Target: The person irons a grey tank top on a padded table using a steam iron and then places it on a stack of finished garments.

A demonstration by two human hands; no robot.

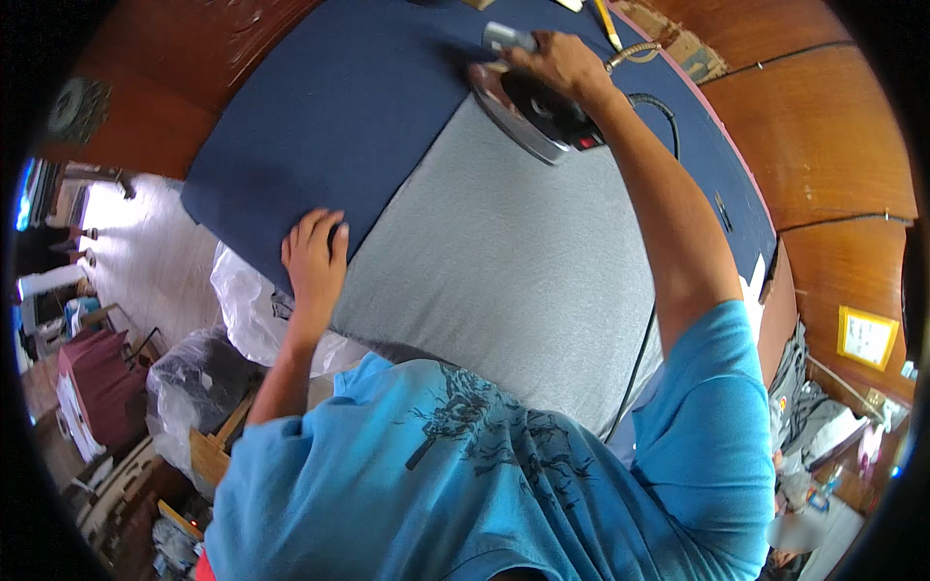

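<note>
My right hand [567,66] is wrapped round the handle of a steam iron [533,111], black with a silver soleplate. The iron sits at the far end of a grey cloth [499,252], over its upper edge. This cloth lies spread across a navy-covered pressing table [329,116] and hangs down at the near side. Near the table's front left edge, my left hand [318,257] rests palm down with its fingers out, just left of the grey cloth's border. A braided hose [635,53] and a dark cord [664,105] show beside the iron.
A yellow-handled tool [607,24] lies at the table's far edge. Small black snips or tweezers [724,211] lie at the right. Plastic sheeting [242,295] hangs at the left edge. Wood-panelled walls [790,126] stand beyond, and piled clothes [809,412] lie at right.
</note>
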